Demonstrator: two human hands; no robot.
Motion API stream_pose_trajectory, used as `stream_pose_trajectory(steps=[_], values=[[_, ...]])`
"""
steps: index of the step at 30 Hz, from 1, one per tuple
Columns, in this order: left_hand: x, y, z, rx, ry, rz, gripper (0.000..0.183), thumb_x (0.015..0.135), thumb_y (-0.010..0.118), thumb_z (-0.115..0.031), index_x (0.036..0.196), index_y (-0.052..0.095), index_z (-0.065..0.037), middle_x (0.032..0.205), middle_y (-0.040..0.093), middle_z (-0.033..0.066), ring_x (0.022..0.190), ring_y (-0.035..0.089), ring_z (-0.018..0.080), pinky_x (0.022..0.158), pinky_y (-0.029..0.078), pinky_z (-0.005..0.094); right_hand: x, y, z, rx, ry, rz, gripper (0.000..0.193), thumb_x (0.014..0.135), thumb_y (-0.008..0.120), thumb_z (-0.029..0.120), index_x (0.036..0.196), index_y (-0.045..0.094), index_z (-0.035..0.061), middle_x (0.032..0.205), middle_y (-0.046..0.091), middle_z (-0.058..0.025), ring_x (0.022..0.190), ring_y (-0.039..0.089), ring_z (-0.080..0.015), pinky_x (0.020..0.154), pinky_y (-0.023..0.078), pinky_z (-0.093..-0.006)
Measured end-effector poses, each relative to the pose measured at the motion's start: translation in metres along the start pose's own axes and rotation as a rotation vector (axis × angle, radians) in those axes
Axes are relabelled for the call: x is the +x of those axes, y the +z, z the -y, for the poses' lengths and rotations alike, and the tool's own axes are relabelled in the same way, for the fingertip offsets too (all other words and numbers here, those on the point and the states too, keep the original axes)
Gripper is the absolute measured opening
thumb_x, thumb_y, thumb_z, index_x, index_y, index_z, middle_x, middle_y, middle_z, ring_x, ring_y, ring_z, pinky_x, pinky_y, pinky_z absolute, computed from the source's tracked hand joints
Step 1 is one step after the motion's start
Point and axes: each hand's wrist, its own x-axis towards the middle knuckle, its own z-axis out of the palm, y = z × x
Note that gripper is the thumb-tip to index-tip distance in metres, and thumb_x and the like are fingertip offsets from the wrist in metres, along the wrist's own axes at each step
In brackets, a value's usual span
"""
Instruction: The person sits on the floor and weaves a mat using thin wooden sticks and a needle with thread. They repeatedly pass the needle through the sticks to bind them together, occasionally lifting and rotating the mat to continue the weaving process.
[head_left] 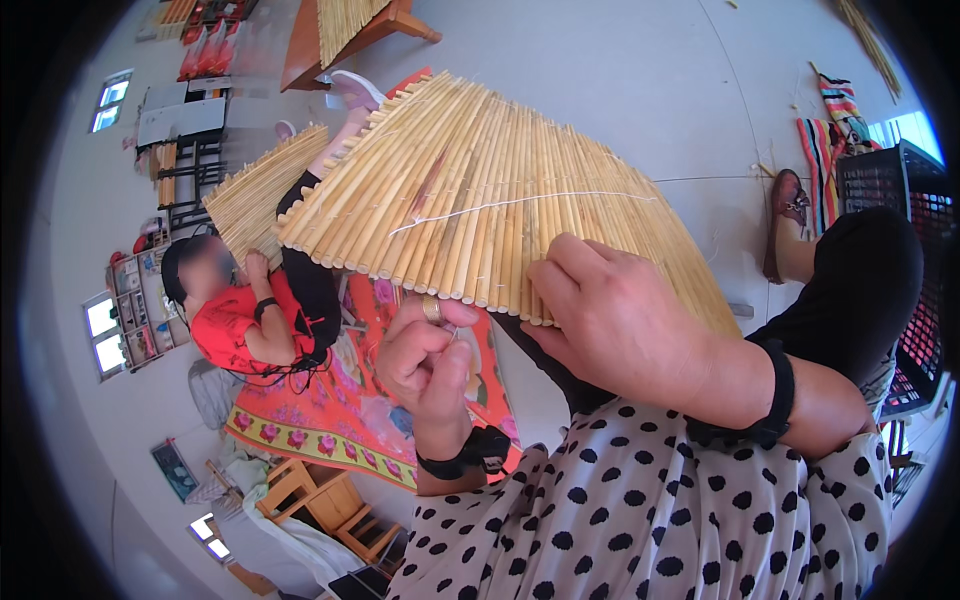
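Note:
A mat of straight yellow reed stalks (490, 170) lies slanting across my lap, its near edge a row of cut stalk ends. White thread (530, 197) runs across the stalks, with one loose end on the surface. My right hand (620, 310) grips the near edge of the mat, fingers on top and thumb at the edge. Just below that edge, my left hand (425, 355) is closed in a pinch, a ring on one finger. Something thin and pale shows at its fingertips, too small to make out.
At left, a person in a red shirt (245, 330) holds another reed mat (265, 190). A flowered red cloth (350, 400) spreads below my left hand. A black plastic crate (905, 200) stands at right, near a striped cloth (820, 165). A wooden table (310, 45) is at the far left.

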Motion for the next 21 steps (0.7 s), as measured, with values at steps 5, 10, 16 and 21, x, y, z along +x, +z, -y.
stream_pose_trajectory(steps=[5, 10, 16, 21], values=[[0.001, -0.013, 0.002, -0.024, -0.048, 0.071, 0.02, 0.074, 0.059, 0.006, 0.065, 0.042, -0.002, 0.086, 0.06, 0.0129, 0.056, 0.045, 0.0101, 0.053, 0.037, 0.0228, 0.011, 0.018, 0.007, -0.039, -0.054, -0.185, 0.049, 0.069, 0.077, 0.015, 0.111, 0.058, -0.0015, 0.087, 0.053, -0.0084, 0.077, 0.061, -0.0251, 0.064, 0.053, -0.0357], [0.001, -0.012, 0.007, -0.025, -0.034, -0.043, 0.028, 0.074, 0.06, 0.008, 0.06, 0.038, -0.003, 0.074, 0.058, 0.0108, 0.052, 0.043, 0.0098, 0.051, 0.038, 0.0244, 0.014, 0.026, 0.017, -0.161, -0.079, -0.166, 0.043, 0.073, 0.067, 0.011, 0.112, 0.06, -0.0055, 0.087, 0.053, -0.0074, 0.072, 0.059, -0.0195, 0.056, 0.052, -0.0307], [0.007, -0.021, 0.007, 0.049, -0.05, -0.13, 0.036, 0.072, 0.064, 0.01, 0.053, 0.035, -0.003, 0.056, 0.049, 0.0057, 0.047, 0.042, 0.0102, 0.047, 0.036, 0.0253, 0.019, 0.028, 0.025, -0.062, -0.119, -0.144, 0.04, 0.076, 0.062, 0.007, 0.11, 0.061, -0.0123, 0.089, 0.053, -0.0077, 0.071, 0.058, -0.0178, 0.053, 0.052, -0.0294], [0.009, -0.034, 0.011, 0.079, -0.007, -0.068, 0.035, 0.069, 0.065, 0.011, 0.053, 0.037, -0.002, 0.055, 0.049, 0.0066, 0.047, 0.042, 0.0117, 0.046, 0.033, 0.0262, 0.021, 0.028, 0.03, 0.013, -0.084, -0.135, 0.041, 0.075, 0.062, 0.005, 0.112, 0.06, -0.0136, 0.091, 0.054, -0.0084, 0.073, 0.059, -0.0186, 0.054, 0.053, -0.0305]])
